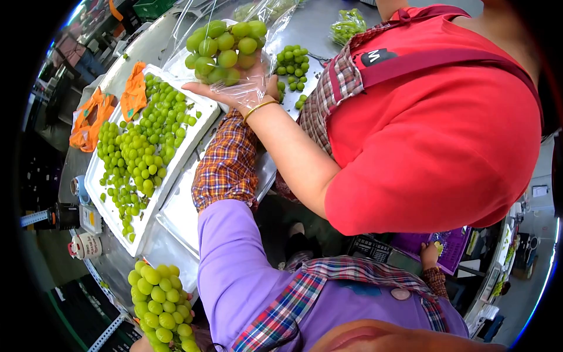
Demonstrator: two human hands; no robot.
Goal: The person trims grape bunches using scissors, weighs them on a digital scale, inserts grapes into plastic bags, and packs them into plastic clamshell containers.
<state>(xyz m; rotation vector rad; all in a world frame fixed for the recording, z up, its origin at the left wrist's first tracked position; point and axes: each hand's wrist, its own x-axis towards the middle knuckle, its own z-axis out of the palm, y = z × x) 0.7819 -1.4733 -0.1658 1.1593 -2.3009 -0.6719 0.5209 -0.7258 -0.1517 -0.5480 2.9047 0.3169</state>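
My left arm, in a purple sleeve and orange plaid sleeve cover (pixel 226 161), reaches over the worktable. Its hand is hidden behind the bare forearm of a person in red, so I cannot tell its fingers. That person's hand (pixel 249 82), with a gold bracelet, is under a bunch of green grapes (pixel 226 44) in a clear plastic bag (pixel 275 23). Far to the right, my right hand (pixel 430 255) is closed beside a purple crate (pixel 460 252). It grips something small and yellow-green that looks like grapes.
A white foam tray (pixel 196 126) holds loose grapes and orange bags (pixel 91 120). Another grape bunch (pixel 295 64) lies near the person in red (pixel 422 135). At the lower left, another person's hand holds a large bunch (pixel 161 308). A labelled white tub (pixel 87 246) stands by the table.
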